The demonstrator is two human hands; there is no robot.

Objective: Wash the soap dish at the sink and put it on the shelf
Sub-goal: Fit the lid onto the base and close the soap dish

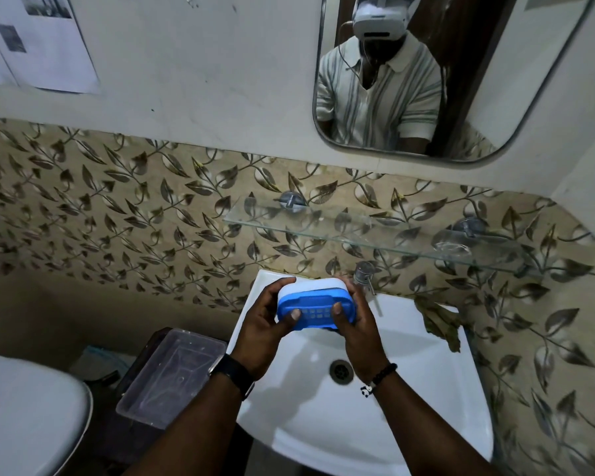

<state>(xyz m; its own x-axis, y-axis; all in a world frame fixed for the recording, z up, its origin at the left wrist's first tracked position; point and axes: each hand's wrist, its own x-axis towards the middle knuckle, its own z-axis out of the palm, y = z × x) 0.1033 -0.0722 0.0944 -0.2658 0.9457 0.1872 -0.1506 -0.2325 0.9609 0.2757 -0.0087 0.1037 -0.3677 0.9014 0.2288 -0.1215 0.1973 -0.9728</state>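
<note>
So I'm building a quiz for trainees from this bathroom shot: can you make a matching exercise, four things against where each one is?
Things:
1. soap dish
2. glass shelf
3. clear plastic container
4. brown cloth

Places:
A. on the sink's right rim
B. on the wall above the tap
C. left of the sink, on a dark stand
D. in the grip of the left hand and the right hand, above the basin

Pairs: 1-D, 2-B, 3-C, 4-A
</note>
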